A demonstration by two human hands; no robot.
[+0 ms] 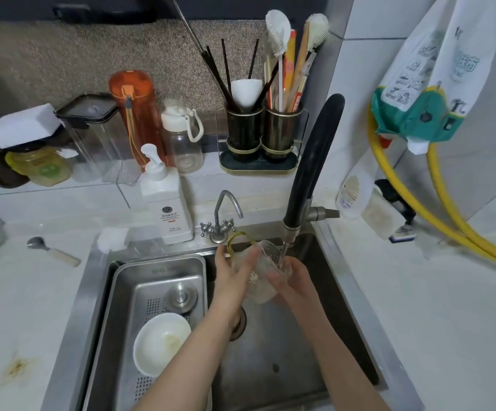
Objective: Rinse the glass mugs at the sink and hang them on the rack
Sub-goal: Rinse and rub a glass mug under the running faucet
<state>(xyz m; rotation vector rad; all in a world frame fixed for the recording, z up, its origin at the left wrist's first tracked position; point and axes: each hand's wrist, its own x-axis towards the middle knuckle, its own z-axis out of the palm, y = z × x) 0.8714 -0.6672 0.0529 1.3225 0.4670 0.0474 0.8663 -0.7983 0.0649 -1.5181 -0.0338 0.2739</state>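
At the lower centre of the frame, two bare forearms reach up over the steel sink (344,336). In the lower left, a white bowl (160,342) lies in a perforated steel tray (128,292) set in the sink's left part, with a round metal stopper (181,295) just above it. At mid-frame, both hands grip one glass mug (263,280) over the sink's right part. The left hand (232,274) curls round the mug's left side, fingers across the glass; the right hand (292,281) wraps the right side near the rim. The mug is tilted, its yellow handle (238,241) pointing to the upper left, and a water stream from the black faucet (309,164) falls onto it. Behind the hands stand a small chrome tap (221,218) and a white pump bottle (166,200). A spoon (52,252) lies on the counter at the left. Farther back, along the wall, stand an orange bottle (135,114), a clear bottle (183,137) and a utensil holder (263,134).
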